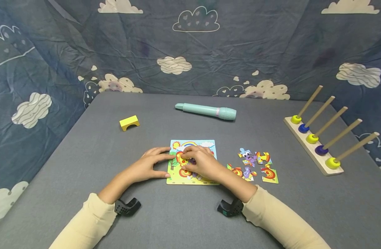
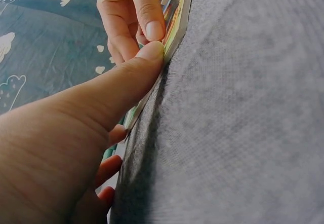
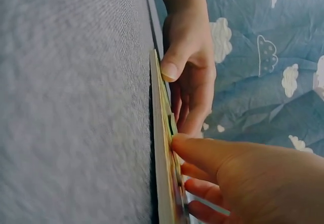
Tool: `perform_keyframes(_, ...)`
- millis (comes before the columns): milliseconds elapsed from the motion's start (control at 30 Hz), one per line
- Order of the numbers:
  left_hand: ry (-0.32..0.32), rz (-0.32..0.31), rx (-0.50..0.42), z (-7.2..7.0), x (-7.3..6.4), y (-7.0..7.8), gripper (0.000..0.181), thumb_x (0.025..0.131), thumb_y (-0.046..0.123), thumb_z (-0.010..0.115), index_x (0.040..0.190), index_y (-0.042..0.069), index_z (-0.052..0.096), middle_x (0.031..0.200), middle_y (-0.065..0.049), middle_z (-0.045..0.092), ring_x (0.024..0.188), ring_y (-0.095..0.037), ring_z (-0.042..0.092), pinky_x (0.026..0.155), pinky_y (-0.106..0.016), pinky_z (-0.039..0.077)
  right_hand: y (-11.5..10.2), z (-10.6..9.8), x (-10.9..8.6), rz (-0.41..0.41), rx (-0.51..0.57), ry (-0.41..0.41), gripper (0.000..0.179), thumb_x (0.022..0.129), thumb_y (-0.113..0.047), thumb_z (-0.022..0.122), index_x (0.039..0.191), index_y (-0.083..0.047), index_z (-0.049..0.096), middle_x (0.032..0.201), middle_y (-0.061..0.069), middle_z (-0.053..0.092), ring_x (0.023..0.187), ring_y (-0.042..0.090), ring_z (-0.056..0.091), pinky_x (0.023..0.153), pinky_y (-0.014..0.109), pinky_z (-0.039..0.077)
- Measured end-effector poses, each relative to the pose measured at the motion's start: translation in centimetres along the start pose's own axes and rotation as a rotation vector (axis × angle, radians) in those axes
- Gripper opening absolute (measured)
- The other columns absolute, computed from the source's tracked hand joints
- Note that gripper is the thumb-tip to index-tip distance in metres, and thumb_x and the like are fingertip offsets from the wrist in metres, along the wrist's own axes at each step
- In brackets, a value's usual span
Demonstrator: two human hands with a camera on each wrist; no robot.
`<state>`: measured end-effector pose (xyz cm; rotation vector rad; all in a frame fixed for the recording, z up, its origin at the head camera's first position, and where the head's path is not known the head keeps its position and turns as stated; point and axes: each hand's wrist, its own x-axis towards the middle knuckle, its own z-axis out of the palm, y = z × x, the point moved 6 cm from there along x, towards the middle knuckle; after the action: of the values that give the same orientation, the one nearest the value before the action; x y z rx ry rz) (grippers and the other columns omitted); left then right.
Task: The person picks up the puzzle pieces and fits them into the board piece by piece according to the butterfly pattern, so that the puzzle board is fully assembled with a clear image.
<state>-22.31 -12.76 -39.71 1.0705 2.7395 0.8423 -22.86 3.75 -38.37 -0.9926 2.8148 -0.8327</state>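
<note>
A colorful jigsaw puzzle board (image 1: 174, 180) with a sun, rainbow and cartoon picture lies flat on the table. My left hand (image 1: 143, 167) rests at its left edge, fingers spread and fairly straight, the thumb on the lower left corner. Over the middle of the board, my right hand (image 1: 204, 164) pinches a puzzle piece (image 3: 172, 122) between thumb and fingers. That piece stands slightly proud of the board in the right wrist view, and the hand covers much of the picture. Several loose puzzle pieces (image 1: 269, 175) lie right of the board, some partly behind the right forearm.
Beyond the board lies a teal toy microphone (image 1: 202, 109). A yellow arch block (image 1: 129, 122) sits at the back left. On the right stands a wooden peg rack (image 1: 315, 148) with tall pegs and yellow and blue beads. A cloud-print cloth (image 1: 190, 48) hangs behind the grey table (image 1: 178, 221).
</note>
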Motion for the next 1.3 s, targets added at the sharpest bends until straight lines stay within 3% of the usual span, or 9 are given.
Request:
perform_keyframes(333,-0.013,0.007,0.010,0.0,-0.3,0.1,0.055,0.077,0.044,0.067,0.125,0.021,0.055,0.138,-0.005,0.036,0.125,-0.027,0.029,0.099,-0.049,0.022,-0.1,-0.1,-0.1,-0.022,-0.004,-0.089,0.044,0.080,-0.032,0.067,0.120,-0.013,0.060,0.121,-0.001,0.050,0.113,0.021,0.042,0.093,0.047,0.025)
perform_keyframes(500,-0.019,0.005,0.014,0.0,-0.3,0.1,0.056,0.077,0.045,0.066,0.126,0.021,0.053,0.139,-0.006,0.035,0.126,-0.026,0.028,0.099,-0.049,0.022,0.2,-1.1,-0.5,-0.063,0.123,-0.129,0.053,0.082,-0.030,0.065,0.128,-0.010,0.050,0.126,0.003,0.047,0.112,0.019,0.044,0.092,0.042,0.033)
perform_keyframes(600,-0.020,0.006,0.016,0.1,-0.3,0.1,0.057,0.077,0.045,0.066,0.127,0.021,0.052,0.139,-0.005,0.035,0.126,-0.025,0.027,0.100,-0.048,0.022,0.7,-2.9,-1.4,-0.040,0.228,-0.079,0.058,0.081,-0.028,0.067,0.132,-0.010,0.044,0.130,0.003,0.044,0.114,0.019,0.043,0.093,0.040,0.035)
perform_keyframes(700,-0.020,0.004,0.016,0.1,-0.3,0.1,0.058,0.077,0.046,0.066,0.128,0.021,0.052,0.139,-0.005,0.035,0.127,-0.025,0.026,0.100,-0.047,0.022,1.4,-5.4,-2.8,-0.036,0.265,0.028,0.061,0.080,-0.028,0.069,0.133,-0.012,0.042,0.131,0.002,0.042,0.117,0.019,0.041,0.094,0.042,0.033)
perform_keyframes(867,-0.022,-0.001,0.018,0.2,-0.3,-0.1,0.059,0.077,0.047,0.066,0.128,0.021,0.052,0.140,-0.004,0.034,0.127,-0.025,0.025,0.100,-0.047,0.021,3.6,-9.0,-5.9,-0.037,0.241,0.212,0.063,0.077,-0.022,0.072,0.132,-0.012,0.042,0.129,0.003,0.046,0.118,0.021,0.039,0.095,0.047,0.030)
perform_keyframes(1000,-0.026,-0.005,0.019,0.2,-0.2,-0.2,0.059,0.077,0.046,0.066,0.128,0.021,0.052,0.140,-0.003,0.034,0.127,-0.024,0.025,0.100,-0.047,0.022,5.8,-10.7,-8.2,0.003,0.216,0.298,0.064,0.074,-0.014,0.075,0.130,-0.007,0.044,0.126,0.006,0.048,0.115,0.022,0.041,0.092,0.048,0.031)
perform_keyframes(1133,-0.029,-0.007,0.020,0.2,-0.1,-0.1,0.058,0.077,0.045,0.066,0.128,0.021,0.052,0.140,-0.004,0.034,0.127,-0.024,0.025,0.100,-0.047,0.022,8.0,-11.0,-9.7,0.060,0.203,0.311,0.063,0.073,-0.010,0.075,0.128,-0.005,0.045,0.124,0.007,0.049,0.114,0.021,0.041,0.092,0.044,0.032)
perform_keyframes(1300,-0.025,-0.002,0.024,0.1,-0.1,-0.1,0.058,0.077,0.044,0.067,0.127,0.020,0.052,0.139,-0.005,0.035,0.127,-0.024,0.027,0.100,-0.047,0.022,10.0,-10.3,-10.5,0.105,0.224,0.241,0.061,0.076,-0.013,0.072,0.129,-0.005,0.043,0.124,0.013,0.049,0.114,0.028,0.042,0.091,0.048,0.032)
